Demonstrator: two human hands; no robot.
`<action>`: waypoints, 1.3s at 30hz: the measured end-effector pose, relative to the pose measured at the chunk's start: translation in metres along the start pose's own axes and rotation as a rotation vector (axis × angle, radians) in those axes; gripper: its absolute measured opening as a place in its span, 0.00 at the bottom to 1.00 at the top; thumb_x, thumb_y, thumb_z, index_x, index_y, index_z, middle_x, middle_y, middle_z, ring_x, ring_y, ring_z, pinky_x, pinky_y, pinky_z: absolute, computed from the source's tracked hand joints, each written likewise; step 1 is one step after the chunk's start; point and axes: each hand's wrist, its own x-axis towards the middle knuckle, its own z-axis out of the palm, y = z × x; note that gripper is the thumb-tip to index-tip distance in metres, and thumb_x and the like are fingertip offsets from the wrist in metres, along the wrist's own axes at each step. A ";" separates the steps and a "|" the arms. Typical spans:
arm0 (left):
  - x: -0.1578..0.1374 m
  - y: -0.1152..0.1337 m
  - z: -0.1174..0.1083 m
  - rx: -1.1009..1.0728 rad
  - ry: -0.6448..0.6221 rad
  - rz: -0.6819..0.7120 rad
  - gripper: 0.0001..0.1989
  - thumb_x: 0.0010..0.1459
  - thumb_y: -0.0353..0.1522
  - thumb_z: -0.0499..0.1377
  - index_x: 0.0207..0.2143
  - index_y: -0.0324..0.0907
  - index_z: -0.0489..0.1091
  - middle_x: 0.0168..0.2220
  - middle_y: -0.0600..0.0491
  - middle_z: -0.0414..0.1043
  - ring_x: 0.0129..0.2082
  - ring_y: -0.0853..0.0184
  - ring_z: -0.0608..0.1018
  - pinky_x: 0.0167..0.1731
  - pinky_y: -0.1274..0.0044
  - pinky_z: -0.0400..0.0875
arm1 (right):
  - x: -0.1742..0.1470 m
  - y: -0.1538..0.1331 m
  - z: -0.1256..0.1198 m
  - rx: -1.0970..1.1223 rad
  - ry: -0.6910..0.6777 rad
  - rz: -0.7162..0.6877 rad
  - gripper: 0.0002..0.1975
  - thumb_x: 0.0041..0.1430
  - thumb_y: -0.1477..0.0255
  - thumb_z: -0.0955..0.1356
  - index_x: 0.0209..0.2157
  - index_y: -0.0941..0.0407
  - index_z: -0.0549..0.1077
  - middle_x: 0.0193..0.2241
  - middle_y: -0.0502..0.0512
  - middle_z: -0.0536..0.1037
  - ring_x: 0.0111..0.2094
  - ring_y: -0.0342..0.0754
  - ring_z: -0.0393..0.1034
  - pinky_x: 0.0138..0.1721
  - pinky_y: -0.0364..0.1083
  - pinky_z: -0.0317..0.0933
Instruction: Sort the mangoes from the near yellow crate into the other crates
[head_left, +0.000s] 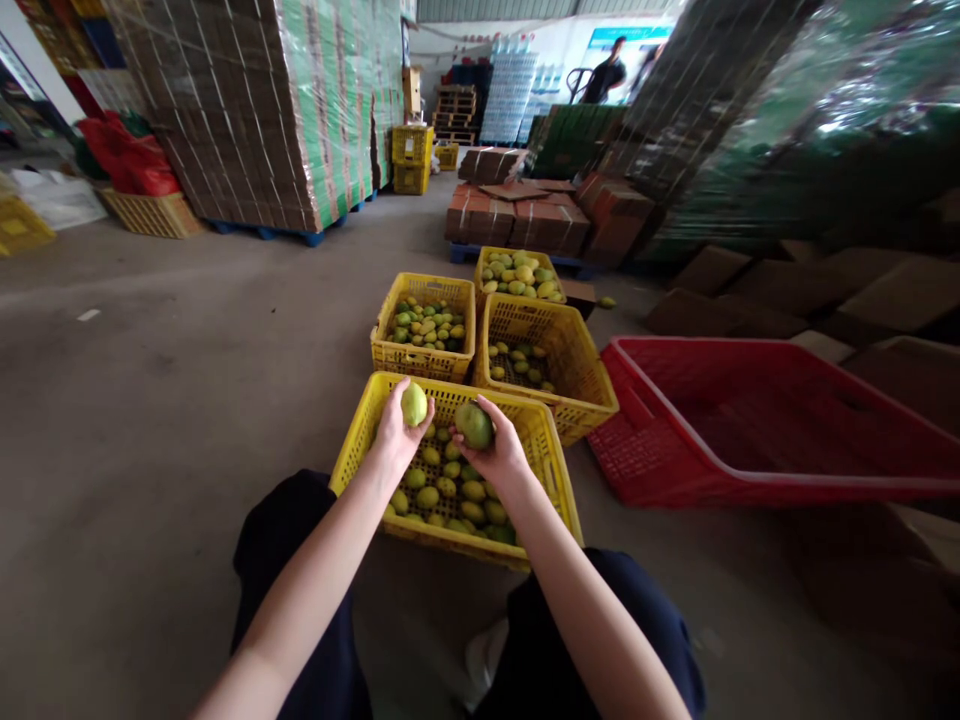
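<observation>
My left hand [395, 420] holds a pale yellow-green oval fruit [414, 404], its fingers curled round it. In my right hand [501, 448] is a larger, rounder, dark green fruit [474, 425]. Whether these are lemons or mangoes I cannot tell. Both hands are raised over the near yellow plastic crate [559, 490], which stands on the floor between my knees. Loose green and yellowish fruits [427, 498] lie across its bottom, and my forearms cover some of them.
Beyond it stand a left crate [424, 362] of fruit, a right crate [585, 395] with some fruit, and a far crate [556, 297] heaped with yellower fruit. A large red bin [637, 480] sits at right. Flattened cartons [517, 222] and wrapped pallets [225, 120] stand behind; a person [606, 75] is far off.
</observation>
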 end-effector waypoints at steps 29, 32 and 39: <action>0.001 -0.001 0.002 -0.002 -0.024 -0.154 0.09 0.64 0.33 0.54 0.33 0.39 0.71 0.26 0.50 0.74 0.25 0.68 0.78 0.28 0.77 0.79 | 0.006 0.001 0.006 -0.002 0.213 -0.111 0.10 0.63 0.65 0.66 0.30 0.56 0.69 0.18 0.48 0.74 0.18 0.44 0.70 0.20 0.42 0.70; 0.003 -0.002 0.002 0.014 -0.024 -0.169 0.12 0.66 0.34 0.51 0.35 0.39 0.72 0.28 0.49 0.76 0.25 0.68 0.78 0.27 0.77 0.79 | 0.006 -0.001 0.005 0.012 0.289 -0.123 0.10 0.64 0.64 0.66 0.31 0.55 0.70 0.18 0.47 0.75 0.19 0.44 0.70 0.20 0.43 0.70; 0.000 -0.002 0.002 0.022 0.009 -0.039 0.08 0.62 0.35 0.57 0.31 0.41 0.69 0.27 0.53 0.74 0.27 0.69 0.78 0.32 0.75 0.80 | 0.008 0.005 0.004 -0.107 0.221 -0.105 0.08 0.49 0.71 0.76 0.28 0.55 0.74 0.20 0.47 0.77 0.21 0.42 0.70 0.19 0.40 0.69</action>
